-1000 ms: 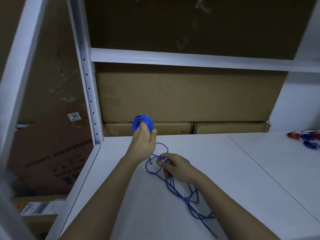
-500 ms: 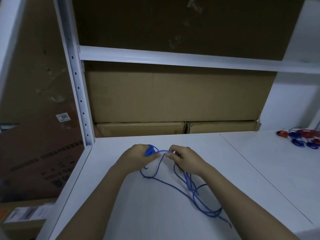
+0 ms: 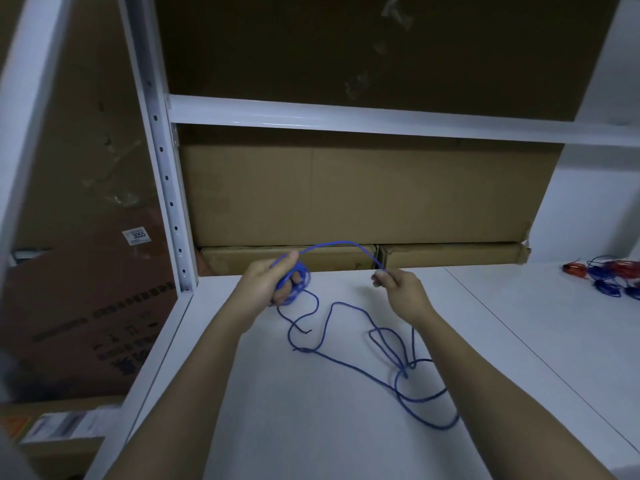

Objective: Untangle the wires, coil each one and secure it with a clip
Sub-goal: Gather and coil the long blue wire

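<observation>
We are midway through winding the blue wire point(image 3: 349, 362), and the job now is to lay the next turn neatly onto the coil point(image 3: 297, 282) that our left hand point(image 3: 268, 284) grips, fingers curled through the loops and thumb pressing the strand on top. Our right hand point(image 3: 398, 289) pinches that same strand between thumb and fingertips, held up off the worktop point(image 3: 311, 427), so a short arc of wire bridges the two hands above the surface. The rest of the wire lies loose on the worktop between and below our forearms, looping and crossing itself near our right wrist, with what looks like a free end just below the coil. To do this turn well, we judge that the right hand should let the wire slide through its pinch as it feeds, keeping light tension so each loop matches the size of those already wound. The crossings in the slack look likely to snag, so we should watch them and shake them out before they tighten into a knot. The left thumb needs to keep the loops pinned, or the coil may spring open. Away to the right, near the worktop's edge, lie some red and blue wires point(image 3: 609, 277); whether those are already clipped we cannot tell.
</observation>
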A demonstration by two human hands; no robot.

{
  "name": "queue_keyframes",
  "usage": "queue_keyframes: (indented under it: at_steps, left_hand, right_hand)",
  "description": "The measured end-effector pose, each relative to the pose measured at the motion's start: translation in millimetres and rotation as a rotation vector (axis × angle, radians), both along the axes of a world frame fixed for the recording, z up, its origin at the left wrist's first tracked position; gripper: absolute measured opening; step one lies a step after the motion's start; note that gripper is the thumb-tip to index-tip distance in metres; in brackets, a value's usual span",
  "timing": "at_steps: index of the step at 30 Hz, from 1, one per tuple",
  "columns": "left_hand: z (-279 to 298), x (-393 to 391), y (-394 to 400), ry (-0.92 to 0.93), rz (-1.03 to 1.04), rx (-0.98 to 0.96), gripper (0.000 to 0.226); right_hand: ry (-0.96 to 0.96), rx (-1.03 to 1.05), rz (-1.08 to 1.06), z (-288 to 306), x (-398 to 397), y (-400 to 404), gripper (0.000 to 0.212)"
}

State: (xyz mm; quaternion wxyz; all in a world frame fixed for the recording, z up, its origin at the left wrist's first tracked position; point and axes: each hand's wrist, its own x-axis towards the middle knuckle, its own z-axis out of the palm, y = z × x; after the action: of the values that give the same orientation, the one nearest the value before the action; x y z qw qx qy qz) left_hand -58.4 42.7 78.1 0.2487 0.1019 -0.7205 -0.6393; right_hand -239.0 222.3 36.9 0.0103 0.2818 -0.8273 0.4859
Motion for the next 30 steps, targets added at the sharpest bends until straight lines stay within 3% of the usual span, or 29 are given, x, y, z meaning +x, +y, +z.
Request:
queue_keyframes:
  at_steps: [3,6,8,11,13,18,22,25,30]
  left_hand:
    - [5,5,8,0.107,-0.223,0.136,0.051]
    - [14,3,11,0.304,-0.268,0.359,0.049]
    - [19,0,7,0.402,-0.234,0.435,0.045]
    - [17,-7,-2,0.438,-0.096,0.394,0.029]
    - [11,-10,-5,0.381,0.034,0.219,0.023]
    - [-12,-16,-5,0.124,0.187,-0.309,0.019]
    - [-27,-18,-4,-0.164,0.114,-0.532,0.024]
    - [-29,-16,3,-0.232,0.035,-0.518,0.034]
    - [-22,-14,17,-0.245,-0.131,-0.351,0.059]
  right_hand:
    - [0.066,-0.018,-0.069,7,1,-7,0.032]
    - [0.388,0.409,-0.041,1,9,-21,0.037]
    - [0.651,0.541,0.024,-5,18,-28,0.037]
    - [0.941,0.519,0.100,-14,32,-33,0.039]
    - [1.010,0.469,0.160,-21,45,-34,0.038]
    - [0.958,0.352,0.373,-22,69,-30,0.017]
    - [1.100,0.245,0.368,-8,65,-29,0.011]
    - [1.105,0.124,0.358,6,65,-28,0.006]
    - [0.520,-0.094,0.304,22,74,-24,0.005]
